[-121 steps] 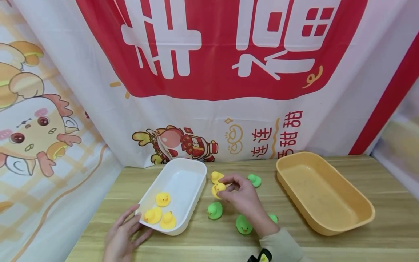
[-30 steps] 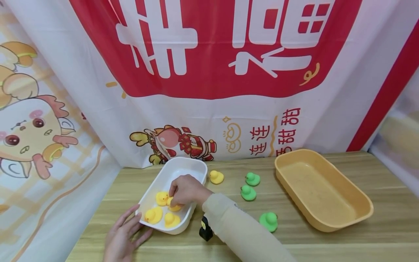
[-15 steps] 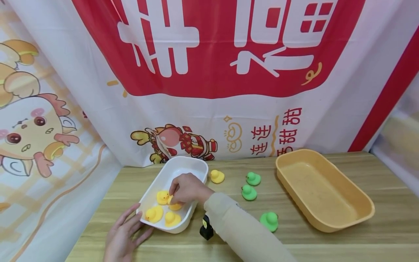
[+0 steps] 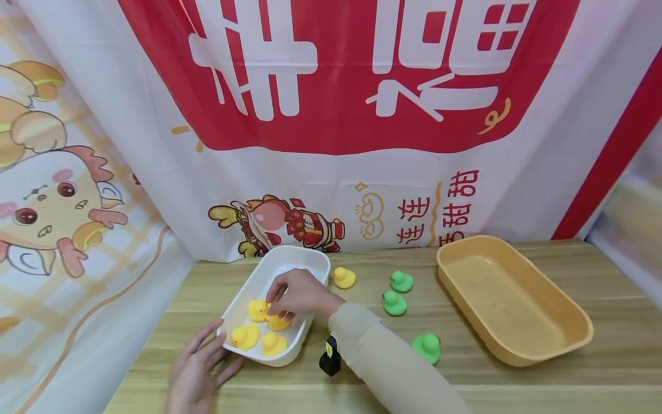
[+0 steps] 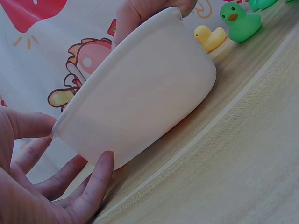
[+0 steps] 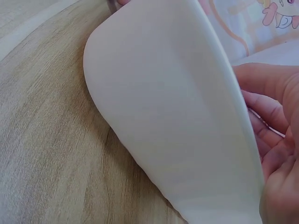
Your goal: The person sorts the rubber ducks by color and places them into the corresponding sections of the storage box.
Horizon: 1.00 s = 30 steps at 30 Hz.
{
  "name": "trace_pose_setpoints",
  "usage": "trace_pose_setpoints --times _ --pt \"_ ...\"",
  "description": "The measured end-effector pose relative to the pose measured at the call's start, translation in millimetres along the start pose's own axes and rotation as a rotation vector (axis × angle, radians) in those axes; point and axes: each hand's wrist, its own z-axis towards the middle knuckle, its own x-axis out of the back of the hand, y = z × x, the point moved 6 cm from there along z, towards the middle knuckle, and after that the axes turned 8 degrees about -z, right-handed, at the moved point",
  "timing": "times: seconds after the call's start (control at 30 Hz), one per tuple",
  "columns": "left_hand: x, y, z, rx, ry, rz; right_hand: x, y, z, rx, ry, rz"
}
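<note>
Right grip point(image 4: 300, 292) is down inside the white tray point(image 4: 289, 257), fingers bent and bunched over a yellow duck point(image 4: 278, 323); can't tell if it's pinching, touching or just clear, and the right wrist view doesn't help since the tray wall hides the fingertips. Left grip point(image 4: 199, 362) is loose and spread round the near left corner, fingers and thumb touching the tray, bracing more than clamping. Main risk, I'd say: snag on exit. That duck sits tight against the back duck point(image 4: 258, 310), so a fingertip caught between them could tip or drag either. Second: tray shift. Right wrist crosses the right rim; if it bumps that and the left brace stays light, the tray could skate on the bench point(image 4: 362, 376) and nudge the spare yellow duck point(image 4: 344, 278) just outside the far right wall. Third: the sleeve point(image 4: 383, 356) runs low, near the front green duck point(image 4: 427, 348); a wide swing back could knock it. The other two green ducks point(image 4: 398, 293) look safer, farther off. Ducks in the tray bunch toward the near end, so another dropped there would probably land on one and roll.
</note>
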Motion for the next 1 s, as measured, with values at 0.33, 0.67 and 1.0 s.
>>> trace_pose_setpoints --times 0.33,0.67,1.0 --pt "-0.9 0.9 -1.7 -0.012 0.01 -0.006 6.8 -2.4 -2.8 0.023 0.029 0.115" --pt "0.4 5.8 -1.2 -0.015 0.022 -0.007 7.9 -4.4 -0.8 0.038 0.053 0.133" --pt "-3.3 3.5 -4.3 -0.037 0.008 -0.031 35.7 -3.1 -7.3 0.045 0.2 0.338"
